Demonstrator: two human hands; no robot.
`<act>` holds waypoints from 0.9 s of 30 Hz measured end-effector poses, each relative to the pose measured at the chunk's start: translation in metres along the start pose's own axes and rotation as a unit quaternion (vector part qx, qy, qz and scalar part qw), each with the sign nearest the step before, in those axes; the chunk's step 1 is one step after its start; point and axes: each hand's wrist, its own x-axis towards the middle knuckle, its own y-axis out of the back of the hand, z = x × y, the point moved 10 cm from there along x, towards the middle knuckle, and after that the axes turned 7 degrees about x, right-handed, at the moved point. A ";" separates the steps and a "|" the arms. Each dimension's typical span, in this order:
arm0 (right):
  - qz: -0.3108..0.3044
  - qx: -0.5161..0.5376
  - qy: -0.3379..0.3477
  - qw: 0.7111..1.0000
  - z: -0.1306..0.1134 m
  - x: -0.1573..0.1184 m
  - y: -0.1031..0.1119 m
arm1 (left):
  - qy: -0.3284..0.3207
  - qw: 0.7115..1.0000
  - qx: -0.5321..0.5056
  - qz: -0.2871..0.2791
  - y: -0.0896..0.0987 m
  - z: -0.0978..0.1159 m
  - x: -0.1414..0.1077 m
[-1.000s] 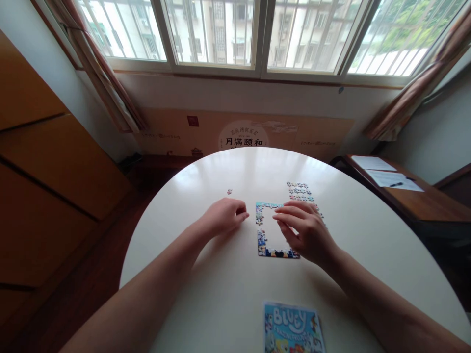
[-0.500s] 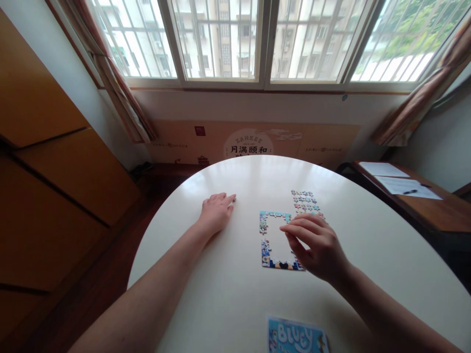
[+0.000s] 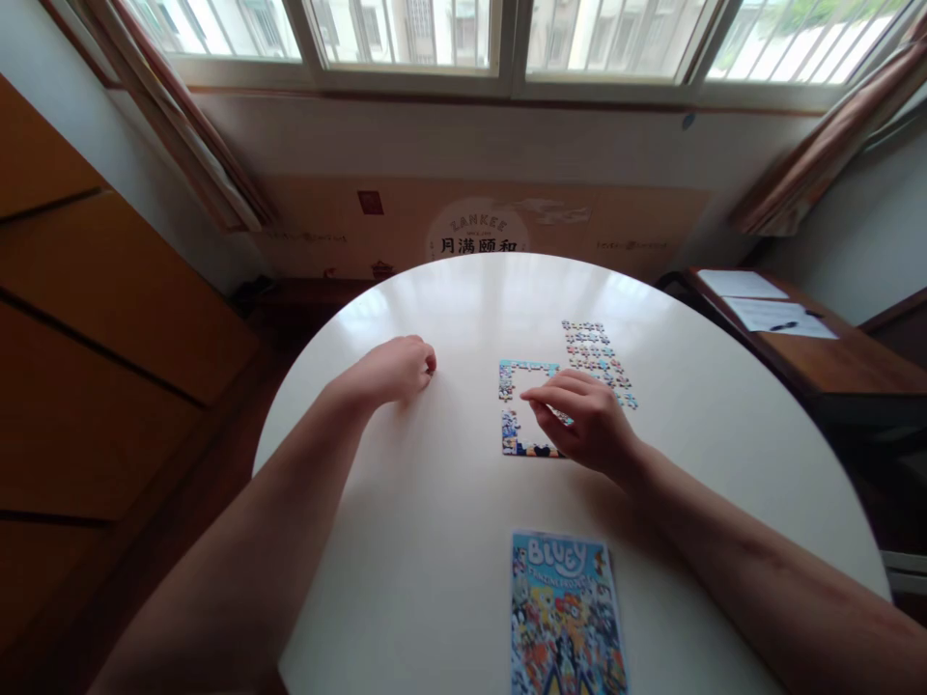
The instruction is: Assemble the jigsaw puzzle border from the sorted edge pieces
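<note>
My left hand (image 3: 402,370) is low over the white table, left of the puzzle, its fingers curled closed round a small puzzle piece, mostly hidden by them. Over the partly joined puzzle border (image 3: 509,442) hovers my right hand (image 3: 579,415), with thumb and fingertips drawn together in a pinch. Whatever these fingertips may hold is too small to make out. This hand covers the border's right side. Beyond it lie loose puzzle pieces (image 3: 590,349) in rows. Nearer to me is a colourful picture sheet (image 3: 569,618) lettered "BLUEY".
The round white table (image 3: 420,541) fills the middle of the view. To its right, a brown desk (image 3: 818,362) bears papers (image 3: 778,317) and pens. An orange-brown cabinet (image 3: 108,386) stands on the left, and a barred window (image 3: 406,34) is behind.
My left fingers have curled in over the piece that lay at their tips. My right hand has shifted slightly left over the border. The view has tipped down, showing more of the picture sheet.
</note>
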 end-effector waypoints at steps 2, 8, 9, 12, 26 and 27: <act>-0.005 0.003 -0.003 1.000 0.000 0.000 -0.002 | 0.013 0.998 -0.021 -0.051 -0.005 -0.004 -0.006; 0.002 0.013 -0.022 1.000 0.005 -0.002 -0.003 | -0.006 0.992 -0.082 -0.098 -0.006 0.000 -0.016; 0.009 0.015 -0.029 0.999 0.007 -0.003 -0.002 | -0.015 0.991 -0.100 -0.084 -0.004 0.004 -0.015; 0.023 0.015 -0.048 0.998 0.013 -0.003 0.000 | -0.041 0.980 -0.196 -0.003 0.009 0.024 -0.009; -0.015 -0.009 -0.029 0.999 0.015 0.001 -0.015 | 0.026 0.849 -0.527 -0.024 -0.020 0.092 -0.007; -0.015 -0.008 -0.026 1.000 0.014 0.001 -0.015 | 0.024 0.850 -0.526 -0.028 -0.020 0.093 -0.008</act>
